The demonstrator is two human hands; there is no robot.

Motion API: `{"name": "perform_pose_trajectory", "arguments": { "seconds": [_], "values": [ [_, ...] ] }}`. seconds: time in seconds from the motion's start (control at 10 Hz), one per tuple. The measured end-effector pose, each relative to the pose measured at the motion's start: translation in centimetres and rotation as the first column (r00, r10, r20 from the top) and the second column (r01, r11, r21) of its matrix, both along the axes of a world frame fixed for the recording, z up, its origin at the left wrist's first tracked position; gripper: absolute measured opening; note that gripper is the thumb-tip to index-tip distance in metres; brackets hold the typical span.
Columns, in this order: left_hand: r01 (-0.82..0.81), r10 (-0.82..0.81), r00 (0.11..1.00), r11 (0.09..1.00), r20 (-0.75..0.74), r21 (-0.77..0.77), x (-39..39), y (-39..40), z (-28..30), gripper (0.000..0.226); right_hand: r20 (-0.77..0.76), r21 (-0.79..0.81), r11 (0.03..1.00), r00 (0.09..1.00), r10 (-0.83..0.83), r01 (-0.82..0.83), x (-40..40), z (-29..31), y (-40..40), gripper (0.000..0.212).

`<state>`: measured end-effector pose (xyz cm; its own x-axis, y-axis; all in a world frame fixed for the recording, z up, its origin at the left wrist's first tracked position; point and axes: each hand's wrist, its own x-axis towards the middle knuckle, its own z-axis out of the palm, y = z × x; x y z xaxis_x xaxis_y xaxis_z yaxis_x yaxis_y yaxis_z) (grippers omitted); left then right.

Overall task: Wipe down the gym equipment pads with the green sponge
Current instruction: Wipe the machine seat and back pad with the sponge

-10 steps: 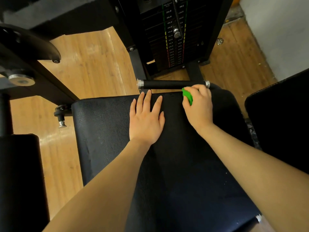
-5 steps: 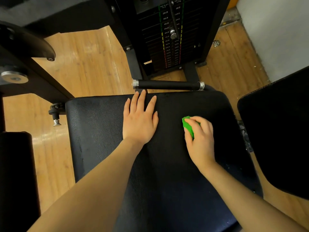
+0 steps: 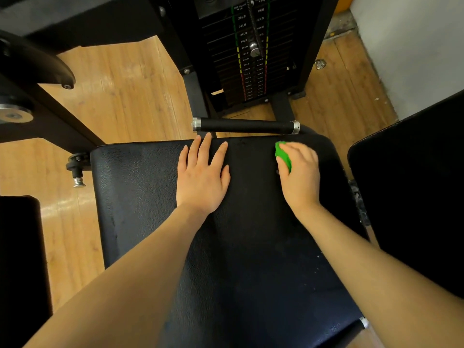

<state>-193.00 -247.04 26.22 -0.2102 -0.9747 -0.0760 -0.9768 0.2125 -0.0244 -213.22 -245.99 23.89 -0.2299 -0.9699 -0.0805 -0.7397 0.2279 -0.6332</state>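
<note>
Centrally, a black seat pad [image 3: 155, 197] fills the view. Left hand [image 3: 202, 178]: palm down, fingers straight and slightly spread, flat on the pad near its far edge. Right hand [image 3: 300, 174]: fingers curled round the green sponge [image 3: 283, 156], pressing it onto the pad's far right corner, at about 1 o'clock from the left hand. At 12 o'clock, just beyond the pad edge, a black handle bar [image 3: 246, 126] lies crosswise; behind it stands the weight stack [image 3: 251, 54]. A second black pad [image 3: 411, 192] sits at 3 o'clock on the wooden floor [image 3: 120, 96].
</note>
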Motion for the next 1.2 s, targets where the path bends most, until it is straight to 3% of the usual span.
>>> {"name": "perform_pose_trajectory", "arguments": {
  "seconds": [0.3, 0.5, 0.7, 0.9, 1.1, 1.2],
  "values": [
    [-0.008, 0.008, 1.0, 1.0, 0.0, 0.026, 0.0, -0.1, 0.3, 0.053, 0.061, -0.073, 0.997, 0.998, -0.004, 0.009, -0.4, 0.0, 7.2, 0.033],
    [-0.014, 0.014, 1.0, 1.0, 0.004, 0.026, -0.1, 0.0, 0.3, 0.05, 0.109, -0.057, 0.996, 0.992, -0.06, 0.066, -0.7, -0.3, 1.8, 0.035],
    [-0.015, 0.015, 1.0, 0.999, 0.012, 0.035, -0.1, 0.0, 0.3, 0.051, 0.021, -0.005, 1.0, 1.0, 0.006, -0.006, -0.9, -0.7, -2.0, 0.037],
    [-0.01, 0.01, 1.0, 0.999, 0.012, 0.034, -0.1, -0.1, 0.4, 0.052, 0.004, -0.03, 0.999, 1.0, -0.023, 0.023, -0.8, -0.4, 3.1, 0.035],
    [-0.011, 0.011, 1.0, 0.999, 0.004, 0.031, -0.1, -0.1, 0.3, 0.052, 0.094, -0.059, 0.998, 0.996, -0.006, 0.011, -1.2, -0.5, 8.9, 0.034],
    [-0.011, 0.01, 1.0, 1.0, 0.006, 0.027, -0.1, -0.1, 0.3, 0.052, 0.137, -0.042, 0.998, 0.99, -0.039, 0.045, -1.4, -0.6, 8.0, 0.034]
  ]
}}
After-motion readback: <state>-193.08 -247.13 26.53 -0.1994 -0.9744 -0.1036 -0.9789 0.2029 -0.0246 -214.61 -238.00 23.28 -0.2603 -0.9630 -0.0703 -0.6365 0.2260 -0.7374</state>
